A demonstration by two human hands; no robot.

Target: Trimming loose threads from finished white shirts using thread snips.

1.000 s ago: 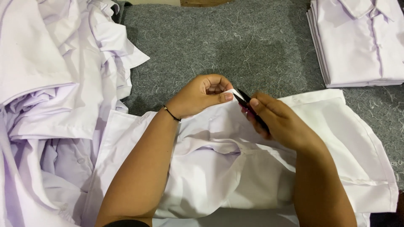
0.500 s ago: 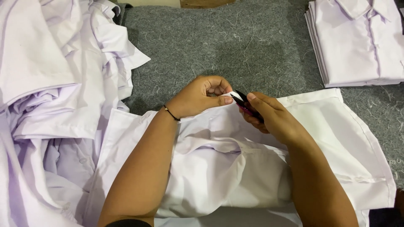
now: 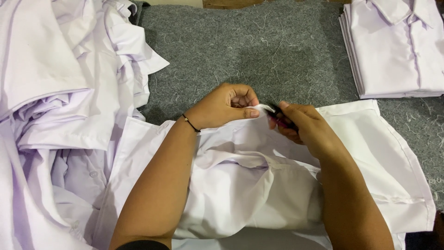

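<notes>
A white shirt (image 3: 370,153) lies spread on the grey felt surface (image 3: 259,51) in front of me. My left hand (image 3: 226,104) pinches a small fold of the shirt's fabric at its upper edge, thumb and forefinger closed on it. A thin dark band circles that wrist. My right hand (image 3: 303,122) holds a small dark snipping tool (image 3: 277,115) with a reddish part, its tip right against the pinched fabric. Most of the tool is hidden inside the fingers.
A loose heap of white shirts (image 3: 60,92) fills the left side. A neat stack of folded white shirts (image 3: 397,46) sits at the top right. Thread scraps are scattered over the grey felt between them.
My right hand has drawn slightly closer to the left, and the tool now shows less. My left hand keeps its pinch on the fabric in the same spot.
</notes>
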